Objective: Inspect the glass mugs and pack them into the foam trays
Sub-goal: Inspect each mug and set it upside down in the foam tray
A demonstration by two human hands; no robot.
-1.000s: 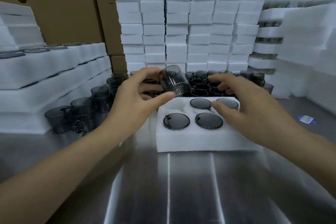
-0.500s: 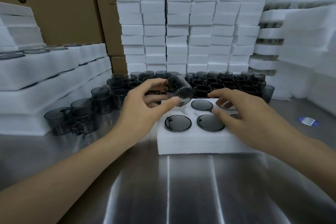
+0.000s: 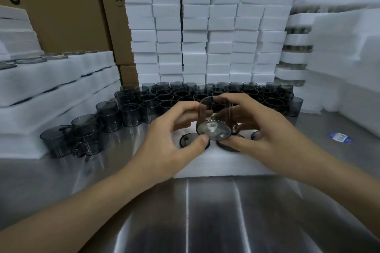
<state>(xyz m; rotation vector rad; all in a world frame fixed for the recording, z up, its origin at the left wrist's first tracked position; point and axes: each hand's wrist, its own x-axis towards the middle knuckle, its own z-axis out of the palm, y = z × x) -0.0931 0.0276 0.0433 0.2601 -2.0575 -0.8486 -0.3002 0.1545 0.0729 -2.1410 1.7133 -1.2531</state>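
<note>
Above the foam tray [image 3: 216, 164] at the desk's [image 3: 205, 211] middle, the left hand [image 3: 172, 139] and right hand [image 3: 269, 133] both grasp one smoky glass mug [image 3: 213, 117], fingers [image 3: 202, 139] curled round it, its base tilted toward the camera. Loose mugs [image 3: 164, 98] crowd the desk's back edge.

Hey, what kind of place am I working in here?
Likely a packing area in a glassware factory or warehouse: rows of grey glass mugs, stacked white foam trays, and cardboard cartons.
</note>
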